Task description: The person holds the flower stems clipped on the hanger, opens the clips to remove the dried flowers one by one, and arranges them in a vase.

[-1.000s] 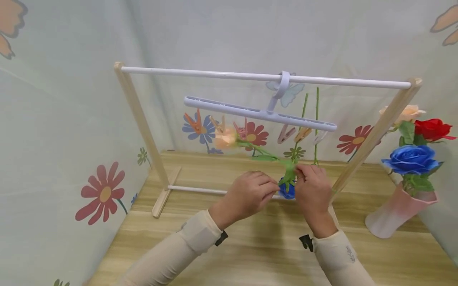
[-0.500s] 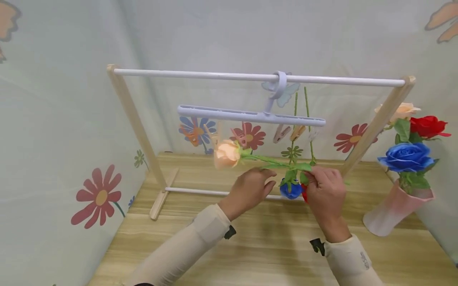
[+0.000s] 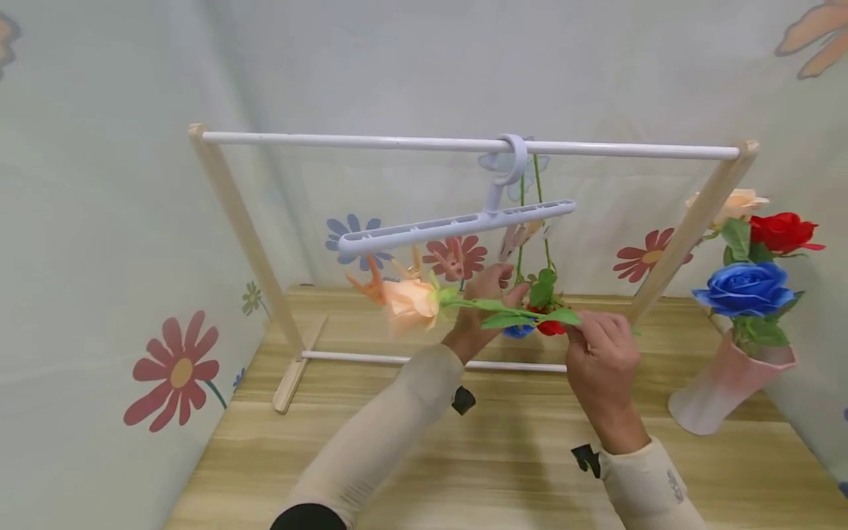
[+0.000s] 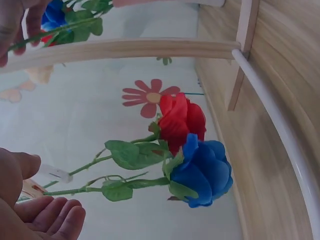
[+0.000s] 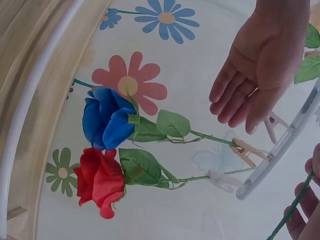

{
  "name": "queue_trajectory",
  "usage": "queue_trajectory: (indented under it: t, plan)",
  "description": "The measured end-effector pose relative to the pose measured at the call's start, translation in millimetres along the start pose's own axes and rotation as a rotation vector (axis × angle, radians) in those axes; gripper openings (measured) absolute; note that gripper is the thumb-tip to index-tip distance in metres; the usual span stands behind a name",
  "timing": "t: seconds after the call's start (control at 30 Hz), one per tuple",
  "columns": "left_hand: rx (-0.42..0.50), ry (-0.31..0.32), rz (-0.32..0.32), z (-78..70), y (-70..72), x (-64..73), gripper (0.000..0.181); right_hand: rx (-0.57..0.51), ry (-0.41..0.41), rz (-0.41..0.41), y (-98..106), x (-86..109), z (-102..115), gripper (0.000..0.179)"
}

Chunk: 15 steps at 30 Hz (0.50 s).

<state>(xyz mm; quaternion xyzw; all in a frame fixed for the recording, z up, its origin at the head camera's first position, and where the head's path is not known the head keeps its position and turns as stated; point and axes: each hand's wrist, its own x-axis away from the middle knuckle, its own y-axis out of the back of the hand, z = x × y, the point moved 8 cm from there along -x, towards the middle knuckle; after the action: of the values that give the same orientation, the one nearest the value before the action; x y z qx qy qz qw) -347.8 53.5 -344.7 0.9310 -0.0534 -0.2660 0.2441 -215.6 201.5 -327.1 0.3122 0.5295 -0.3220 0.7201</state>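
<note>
My right hand [image 3: 604, 357] pinches the green stem of a peach rose [image 3: 411, 303], whose bloom points left. Fingers extended, my left hand [image 3: 480, 305] reaches behind that stem, near the pink clothespin [image 3: 510, 241] on the hanger; in the right wrist view that left hand [image 5: 257, 70] shows its palm and holds nothing. A blue rose [image 4: 202, 172] and a red rose [image 4: 181, 122] hang head down by their stems. The blue one is clipped in a tan clothespin [image 5: 245, 151], the red one in a white clothespin [image 5: 223, 180].
The lilac hanger [image 3: 424, 234] hooks over the white top bar [image 3: 344, 141] of a wooden-legged rack. An orange clothespin [image 3: 373, 283] and others dangle at its left. A pink-white vase [image 3: 729, 386] with peach, red and blue roses stands at right.
My left hand has gone from beside the rose stem up and away to the hanger's clothespins. The hanger has swivelled, its left end nearer me. The right hand has moved right, keeping the peach rose.
</note>
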Motion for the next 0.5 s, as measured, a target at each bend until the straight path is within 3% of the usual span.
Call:
queue_trajectory:
  t: [0.1,0.2,0.4,0.47,0.5]
  plan:
    - [-0.014,0.141,0.008,8.2,-3.4,-7.9,0.043,-0.004,-0.03,-0.03,5,0.6,-3,0.04]
    - [0.016,0.235,0.045,11.1,-6.0,-10.6,0.046,0.002,-0.046,-0.059,9,0.6,-5,0.044]
    - [0.044,0.324,0.1,12.1,-6.5,-14.4,0.051,0.017,-0.054,-0.082,16,-2.0,-9,0.042]
    - [0.185,0.337,0.103,13.6,-6.7,-16.2,0.044,0.005,-0.06,-0.091,18,-3.0,-10,0.04]
    - [0.33,0.35,0.093,13.8,-7.3,-16.5,0.038,-0.001,-0.063,-0.097,19,-3.3,-11,0.039]
